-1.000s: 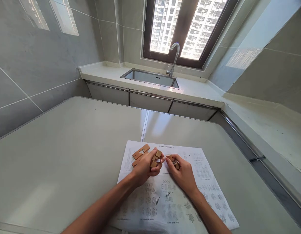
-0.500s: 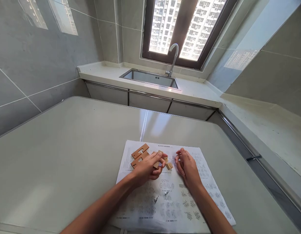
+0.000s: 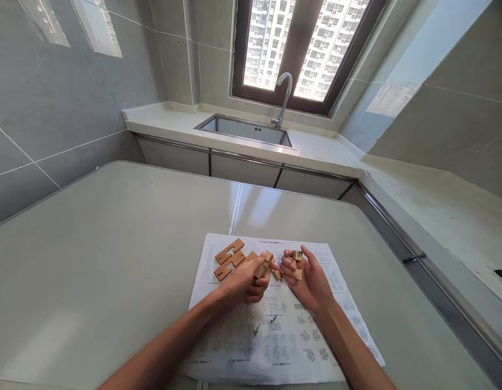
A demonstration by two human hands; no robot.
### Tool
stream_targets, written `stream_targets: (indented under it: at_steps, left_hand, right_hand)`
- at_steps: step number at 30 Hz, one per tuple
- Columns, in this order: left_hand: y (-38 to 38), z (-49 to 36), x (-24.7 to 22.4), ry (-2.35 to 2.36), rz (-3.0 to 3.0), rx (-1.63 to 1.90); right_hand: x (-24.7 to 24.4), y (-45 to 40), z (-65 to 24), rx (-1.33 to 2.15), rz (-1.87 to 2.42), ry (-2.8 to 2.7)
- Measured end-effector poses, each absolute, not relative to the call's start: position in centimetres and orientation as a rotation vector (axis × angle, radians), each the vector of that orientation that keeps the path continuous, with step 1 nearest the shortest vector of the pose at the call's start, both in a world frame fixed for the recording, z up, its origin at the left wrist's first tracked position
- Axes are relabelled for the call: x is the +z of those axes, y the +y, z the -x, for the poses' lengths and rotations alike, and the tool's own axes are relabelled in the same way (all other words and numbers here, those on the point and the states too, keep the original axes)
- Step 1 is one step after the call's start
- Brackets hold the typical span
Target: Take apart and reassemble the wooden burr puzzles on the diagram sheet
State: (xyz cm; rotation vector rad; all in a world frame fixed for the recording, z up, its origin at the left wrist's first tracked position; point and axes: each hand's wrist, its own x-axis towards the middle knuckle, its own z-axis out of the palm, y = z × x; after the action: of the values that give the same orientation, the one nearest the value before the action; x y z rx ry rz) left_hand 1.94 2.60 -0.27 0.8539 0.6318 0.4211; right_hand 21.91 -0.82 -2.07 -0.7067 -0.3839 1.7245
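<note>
My left hand [image 3: 242, 284] is closed around a light wooden puzzle block [image 3: 261, 271], with thumb on top. In my right hand [image 3: 314, 284] a notched wooden puzzle piece [image 3: 299, 265] stands upright between curled fingers and palm; a dark mark shows on its upper end. Two flat brown wooden pieces with cut-outs lie left of my left hand: an upper piece [image 3: 224, 254] and a lower piece [image 3: 222, 271] marked with a dark figure. Another small wooden piece [image 3: 276, 274] shows between the hands, partly hidden. Under everything spreads a printed sheet of paper [image 3: 283, 349] with small diagrams.
The sheet rests on a pale table [image 3: 113, 260] with a seam [image 3: 236, 208] running away from me. Beyond its far edge are a white counter [image 3: 165, 122], a steel sink [image 3: 243, 130] and a curved faucet [image 3: 284, 97] below a window.
My right hand has turned its palm upward and moved left, showing the notched piece in its grasp. My left hand still grips its block, now tilted differently. The view has shifted slightly.
</note>
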Motion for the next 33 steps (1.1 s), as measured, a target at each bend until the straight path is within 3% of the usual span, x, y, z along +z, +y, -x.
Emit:
stream_targets:
  at_steps: [33]
  left_hand:
    - [2.7, -1.9, -0.8, 0.472, -0.964, 0.490]
  right_hand:
    - [-3.0, -1.6, -20.2, 1.322, 0.996, -0.944]
